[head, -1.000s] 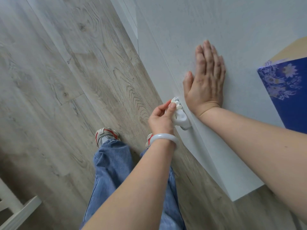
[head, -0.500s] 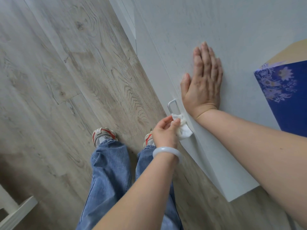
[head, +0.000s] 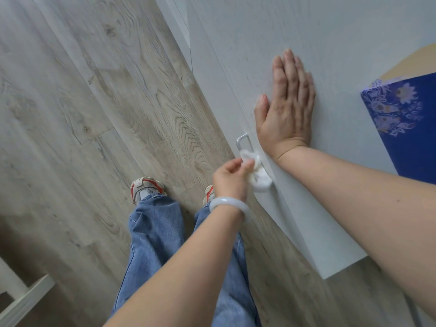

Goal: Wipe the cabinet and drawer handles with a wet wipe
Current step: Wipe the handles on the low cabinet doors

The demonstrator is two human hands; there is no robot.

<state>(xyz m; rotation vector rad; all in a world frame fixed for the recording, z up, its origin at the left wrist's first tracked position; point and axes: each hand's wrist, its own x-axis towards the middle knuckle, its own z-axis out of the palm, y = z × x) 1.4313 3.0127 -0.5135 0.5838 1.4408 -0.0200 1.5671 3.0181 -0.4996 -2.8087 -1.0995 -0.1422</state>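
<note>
Head view, looking down along a white cabinet door (head: 295, 43) toward the wood floor (head: 94, 114). I see my left hand (head: 232, 177) pinching a bunched white wet wipe (head: 258, 177) between thumb and fingers, the wipe wrapped around the lower part of a small metal handle (head: 243, 140) on the door's left edge. Upper bend of the handle is bare, showing just above the wipe. Pale bangle (head: 227, 204) sits on the left wrist. My right hand (head: 286, 107) lies flat on the door face, fingers straight and together, palm pressed to the panel, holding nothing. Its wrist is just beside the handle, to the right of it; the wipe sits between the two hands, near the right wrist but not touching it as far as I can tell. Blue floral-patterned box (head: 405, 128) at the right edge, well apart from the handle. Below: blue jeans (head: 155, 244), sneakers (head: 146, 187) on the floor. White furniture piece (head: 21, 296) at bottom-left corner.
</note>
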